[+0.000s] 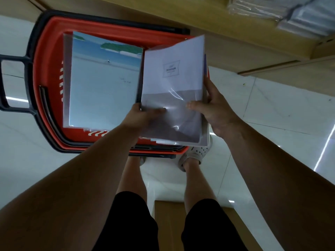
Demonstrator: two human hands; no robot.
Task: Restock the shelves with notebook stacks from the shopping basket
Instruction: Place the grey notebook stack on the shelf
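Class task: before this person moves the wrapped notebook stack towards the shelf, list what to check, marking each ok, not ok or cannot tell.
1. Left hand grips the wrapped stack at its near left corner: ok.
2. Right hand holds its right edge, thumb on top: ok.
3. Stack clear of the red basket rim: cannot tell.
4. Wrap intact: creased, no tear visible: ok.
5. Bare shelf room beside the wrapped packs: ok.
6. Beach-cover stack lies in the basket: ok.

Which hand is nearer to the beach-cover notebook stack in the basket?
Left. The left hand is beside the near right corner of the beach-cover notebook stack; the right hand grips the right edge of the plastic-wrapped white stack.
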